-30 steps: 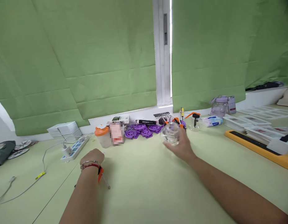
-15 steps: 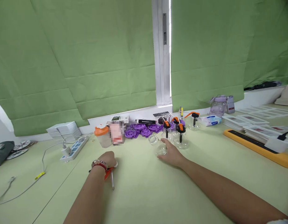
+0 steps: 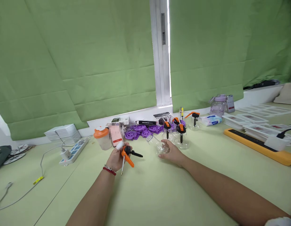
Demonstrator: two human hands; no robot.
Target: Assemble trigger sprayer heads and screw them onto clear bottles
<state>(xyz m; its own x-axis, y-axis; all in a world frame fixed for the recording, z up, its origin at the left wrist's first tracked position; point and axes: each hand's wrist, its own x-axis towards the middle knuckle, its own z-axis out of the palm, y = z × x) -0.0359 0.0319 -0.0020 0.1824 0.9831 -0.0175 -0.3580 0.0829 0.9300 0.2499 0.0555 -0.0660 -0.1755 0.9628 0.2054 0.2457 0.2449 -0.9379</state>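
Note:
My left hand [image 3: 114, 160] is closed around a spray head [image 3: 128, 158] with an orange lever, a black collar and stem, a white knob and a thin metal nozzle tube. The black stem points right, towards the other hand. My right hand [image 3: 175, 153] has its fingers wrapped round a clear bottle [image 3: 156, 145], tilted with its open neck to the upper left. Just behind that hand stand several clear bottles [image 3: 182, 144] fitted with orange and black spray heads. A phone [image 3: 116, 135], partly blurred out, stands behind my left hand.
Purple plastic parts [image 3: 136, 133] are piled at the back. An orange-lidded cup [image 3: 103, 139] stands left of the phone. At the left lies a power strip [image 3: 74, 153] with cables; at the right, an orange-and-black bar [image 3: 256, 146], stacked cards [image 3: 244, 122] and a tissue pack [image 3: 211, 120].
My left hand has risen and turned, bringing the spray head up off the table area with its stem pointing right. The bottle in my right hand is tilted further left.

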